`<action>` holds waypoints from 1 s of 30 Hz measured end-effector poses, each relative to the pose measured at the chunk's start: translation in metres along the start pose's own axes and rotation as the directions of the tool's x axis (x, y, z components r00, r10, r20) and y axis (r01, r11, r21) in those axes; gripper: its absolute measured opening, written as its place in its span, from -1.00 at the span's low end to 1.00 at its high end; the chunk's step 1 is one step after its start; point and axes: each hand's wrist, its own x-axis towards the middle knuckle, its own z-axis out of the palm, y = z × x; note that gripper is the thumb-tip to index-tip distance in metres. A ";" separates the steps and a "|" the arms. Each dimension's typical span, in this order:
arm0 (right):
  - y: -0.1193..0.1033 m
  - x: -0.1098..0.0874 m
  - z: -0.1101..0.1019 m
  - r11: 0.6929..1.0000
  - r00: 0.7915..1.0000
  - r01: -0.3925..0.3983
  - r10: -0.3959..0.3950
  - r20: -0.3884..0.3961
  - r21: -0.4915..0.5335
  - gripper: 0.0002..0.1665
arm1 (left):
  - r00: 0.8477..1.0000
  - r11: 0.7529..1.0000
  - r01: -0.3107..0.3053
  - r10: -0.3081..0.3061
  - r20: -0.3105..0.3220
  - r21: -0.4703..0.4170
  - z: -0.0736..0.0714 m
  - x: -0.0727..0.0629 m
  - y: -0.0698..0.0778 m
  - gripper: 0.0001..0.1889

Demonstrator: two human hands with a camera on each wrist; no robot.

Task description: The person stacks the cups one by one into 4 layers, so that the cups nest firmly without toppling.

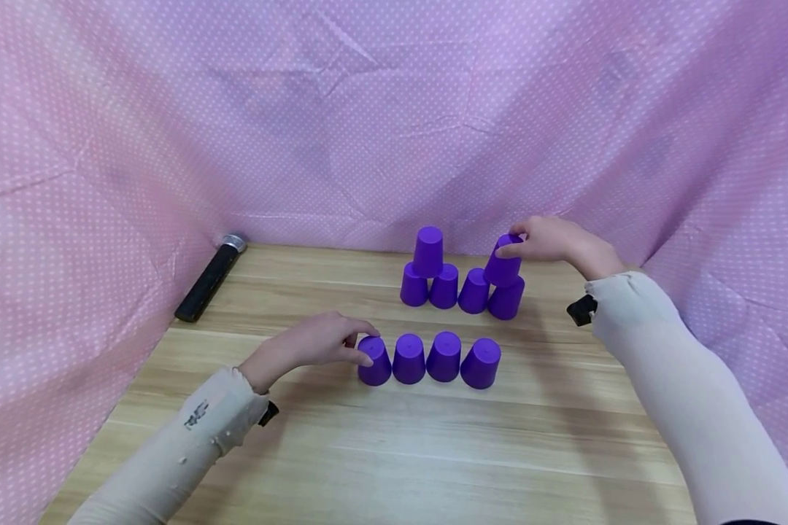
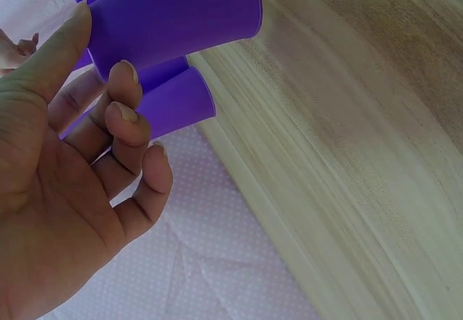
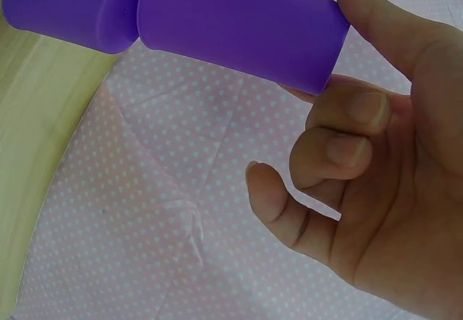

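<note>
My left hand [image 1: 322,340] pinches the leftmost purple cup [image 1: 377,370] of the front row between thumb and fingers. This cup is upside down on the wooden table; in the left wrist view its side [image 2: 177,19] fills the top. My right hand [image 1: 554,240] holds another upside-down purple cup [image 1: 503,271] by its narrow end. That cup bridges the two right-hand cups of the back row, its rim overlapping their tops. In the right wrist view it meets a lower cup [image 3: 65,5]. A single cup [image 1: 428,251] tops the back row's left pair.
Three more upside-down cups, the nearest being a purple cup [image 1: 408,359], continue the front row rightward. A black microphone-like object [image 1: 206,283] lies at the table's [image 1: 368,459] left edge. Pink dotted cloth [image 1: 368,146] hangs behind and on both sides.
</note>
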 end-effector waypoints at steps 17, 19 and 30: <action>0.000 0.009 0.006 0.999 1.000 0.017 -0.017 0.017 0.027 -0.37 | 1.000 1.000 0.012 -0.012 0.018 -0.021 -0.001 0.000 0.001 -0.48; 0.000 0.010 0.007 0.999 1.000 0.014 -0.015 0.020 0.031 -0.36 | 1.000 1.000 0.014 -0.014 0.019 -0.024 -0.001 0.000 0.001 -0.48; 0.001 0.009 0.004 0.999 0.999 0.012 -0.013 0.031 0.041 -0.39 | 1.000 1.000 0.012 -0.012 0.019 -0.008 0.000 0.002 -0.001 -0.46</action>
